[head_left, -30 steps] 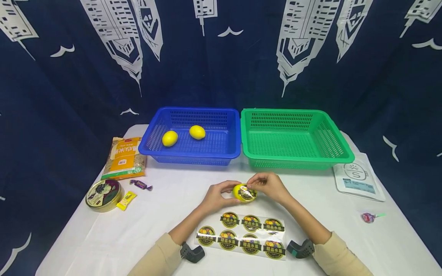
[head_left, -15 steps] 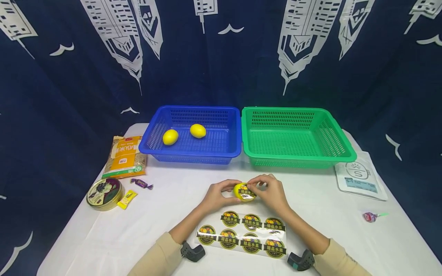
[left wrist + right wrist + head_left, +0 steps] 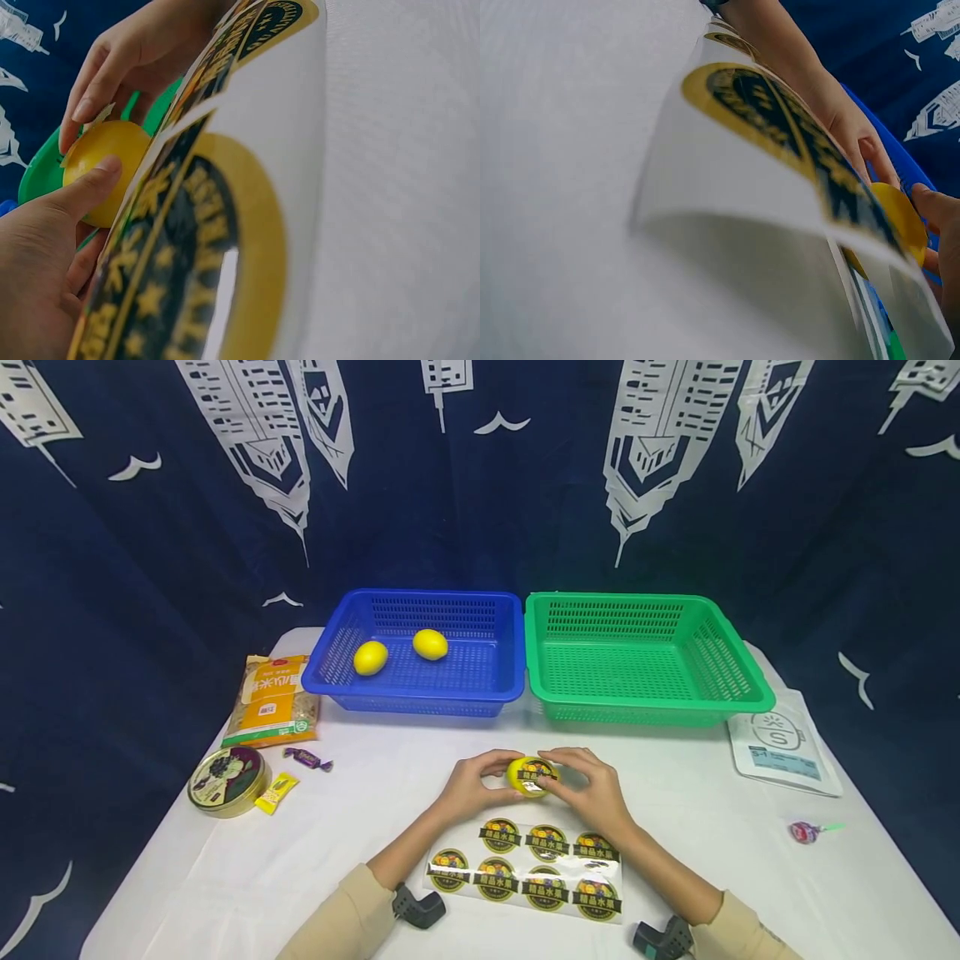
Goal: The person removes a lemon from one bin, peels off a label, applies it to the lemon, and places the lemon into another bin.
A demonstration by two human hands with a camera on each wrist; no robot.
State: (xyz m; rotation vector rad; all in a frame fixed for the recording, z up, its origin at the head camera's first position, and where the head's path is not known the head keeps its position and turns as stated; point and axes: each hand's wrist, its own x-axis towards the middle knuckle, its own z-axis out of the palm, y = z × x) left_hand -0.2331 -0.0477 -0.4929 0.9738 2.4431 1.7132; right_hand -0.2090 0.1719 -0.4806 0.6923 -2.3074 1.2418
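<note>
A yellow lemon (image 3: 525, 774) with a round black-and-gold sticker (image 3: 537, 772) on it sits between both hands over the white table (image 3: 375, 777). My left hand (image 3: 474, 783) grips its left side, thumb on the lemon (image 3: 101, 169). My right hand (image 3: 587, 783) curls round its right side with the thumb pressing on the sticker. A sticker sheet (image 3: 525, 870) with several round labels lies just in front of my wrists and fills both wrist views (image 3: 202, 225) (image 3: 780, 150). Two more lemons (image 3: 371, 657) (image 3: 430, 644) lie in the blue basket (image 3: 495, 689).
An empty green basket (image 3: 645, 697) stands right of the blue one. At the left lie a rice bag (image 3: 272, 700), a round tin (image 3: 227, 781) and two candies (image 3: 306, 760) (image 3: 275, 793). At the right are a white pouch (image 3: 783, 750) and a lollipop (image 3: 802, 832).
My right hand has gone from pinching the sticker's edge above the lemon to lying lower around the fruit, and the sticker now lies flat on it. The left hand has stayed in place.
</note>
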